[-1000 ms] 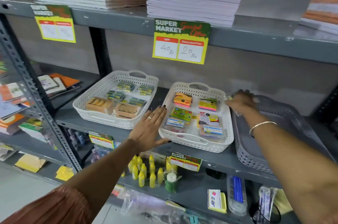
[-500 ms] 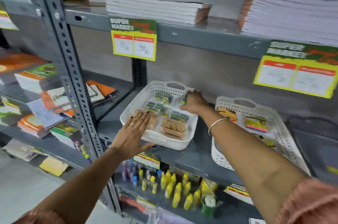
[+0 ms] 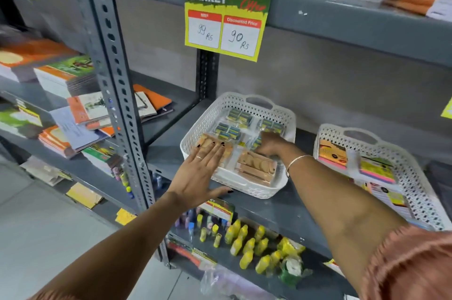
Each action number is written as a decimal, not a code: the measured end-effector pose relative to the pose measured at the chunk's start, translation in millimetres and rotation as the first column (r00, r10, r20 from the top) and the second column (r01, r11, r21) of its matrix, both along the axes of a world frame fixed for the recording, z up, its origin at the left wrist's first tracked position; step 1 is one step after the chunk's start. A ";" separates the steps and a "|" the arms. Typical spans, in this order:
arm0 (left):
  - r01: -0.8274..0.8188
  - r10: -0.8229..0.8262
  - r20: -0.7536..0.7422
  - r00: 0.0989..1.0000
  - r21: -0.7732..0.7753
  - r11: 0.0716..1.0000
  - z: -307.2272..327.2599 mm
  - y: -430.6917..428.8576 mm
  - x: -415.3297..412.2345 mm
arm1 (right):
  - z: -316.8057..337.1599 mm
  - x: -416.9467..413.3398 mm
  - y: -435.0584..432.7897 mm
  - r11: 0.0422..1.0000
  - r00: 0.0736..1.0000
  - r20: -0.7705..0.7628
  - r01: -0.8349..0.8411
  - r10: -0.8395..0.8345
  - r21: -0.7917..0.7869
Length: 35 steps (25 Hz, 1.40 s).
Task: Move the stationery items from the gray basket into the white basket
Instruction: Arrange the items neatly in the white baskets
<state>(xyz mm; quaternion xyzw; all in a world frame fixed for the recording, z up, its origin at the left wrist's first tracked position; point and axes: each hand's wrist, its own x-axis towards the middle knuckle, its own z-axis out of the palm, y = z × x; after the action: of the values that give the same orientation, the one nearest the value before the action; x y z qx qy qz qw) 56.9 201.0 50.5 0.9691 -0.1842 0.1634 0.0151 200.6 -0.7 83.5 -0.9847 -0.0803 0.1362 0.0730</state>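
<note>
A white basket stands on the grey shelf. It holds clear-wrapped packs of small blue-green boxes and brown packs. My right hand is inside it, fingers curled down over one wrapped pack at the basket's right side. My left hand lies flat and open over the basket's front left rim, thumb on the shelf. A second white basket to the right holds sticky-note pads. Only a dark sliver of the gray basket shows at the right edge.
A perforated steel upright stands left of the basket. A price sign hangs from the shelf above. Yellow bottles fill the shelf below. Stacks of books lie on the left shelves.
My right hand went from the gray basket leftward into the left white basket. My left hand shifted from the second basket's front to the left basket's front. The view swung left.
</note>
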 end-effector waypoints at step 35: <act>-0.061 -0.028 -0.497 0.868 -0.162 0.985 54.4 -0.6 164.4 | 15.7 -17.6 -21.8 0.996 0.998 0.055 -0.039 0.044 -0.085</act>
<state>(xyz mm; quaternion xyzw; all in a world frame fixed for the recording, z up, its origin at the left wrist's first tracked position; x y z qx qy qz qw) 221.3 200.3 104.9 0.9750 -0.1510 -0.0760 0.1441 183.0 -22.5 99.1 -0.9885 -0.0969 0.1129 0.0263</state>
